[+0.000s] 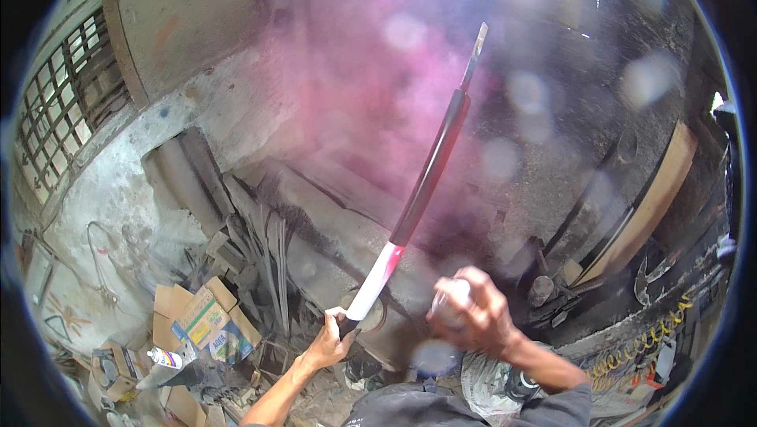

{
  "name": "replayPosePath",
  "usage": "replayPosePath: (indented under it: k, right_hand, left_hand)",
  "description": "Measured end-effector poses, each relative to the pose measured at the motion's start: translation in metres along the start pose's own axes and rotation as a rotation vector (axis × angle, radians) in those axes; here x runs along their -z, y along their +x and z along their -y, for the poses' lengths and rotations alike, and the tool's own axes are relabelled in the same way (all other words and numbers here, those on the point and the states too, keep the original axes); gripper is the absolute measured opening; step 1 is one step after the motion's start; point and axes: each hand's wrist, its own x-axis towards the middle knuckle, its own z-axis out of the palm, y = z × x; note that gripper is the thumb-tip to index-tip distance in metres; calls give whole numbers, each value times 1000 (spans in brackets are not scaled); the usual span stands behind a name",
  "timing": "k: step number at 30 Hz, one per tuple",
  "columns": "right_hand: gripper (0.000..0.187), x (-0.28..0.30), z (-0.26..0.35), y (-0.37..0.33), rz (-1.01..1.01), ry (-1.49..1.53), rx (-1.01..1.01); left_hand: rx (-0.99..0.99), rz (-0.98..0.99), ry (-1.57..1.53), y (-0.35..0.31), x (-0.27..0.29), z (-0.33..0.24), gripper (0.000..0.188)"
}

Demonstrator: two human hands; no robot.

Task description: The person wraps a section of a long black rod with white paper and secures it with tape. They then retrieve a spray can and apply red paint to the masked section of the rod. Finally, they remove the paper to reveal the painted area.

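My left hand (326, 346) is closed around the dark lower end of a long rod (430, 171), which slants up and to the right. Above the grip a white section, streaked pink near its upper end, gives way to a long dark reddish section and a narrow, shiny tip. A pink mist hangs in the air around the rod. Right of the white section, my right hand (487, 318) is curled around a spray can (451, 301). Fingers cover most of the can; its pale top shows. The two hands are apart.
An open cardboard box (206, 320) and a white bottle (165, 358) are at lower left. Dark planks (185, 179) lean on the left wall, and a curved wooden board (648, 205) stands at right. A yellow coiled hose (643, 340) lies at lower right.
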Motion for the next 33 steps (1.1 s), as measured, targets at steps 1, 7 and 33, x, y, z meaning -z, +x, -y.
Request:
replayPosePath:
  k: [1,7,33]
  right_hand:
    - [38,-4,11,-5,12,79,7]
    - [42,5,-61,22,-203,-14,-311]
    - [54,64,-72,114,-319,25,-263]
  left_hand:
    - [-26,-16,25,2,1,0,45]
    - [40,-20,58,1,6,3,45]
    - [169,-342,-1,-8,1,10,44]
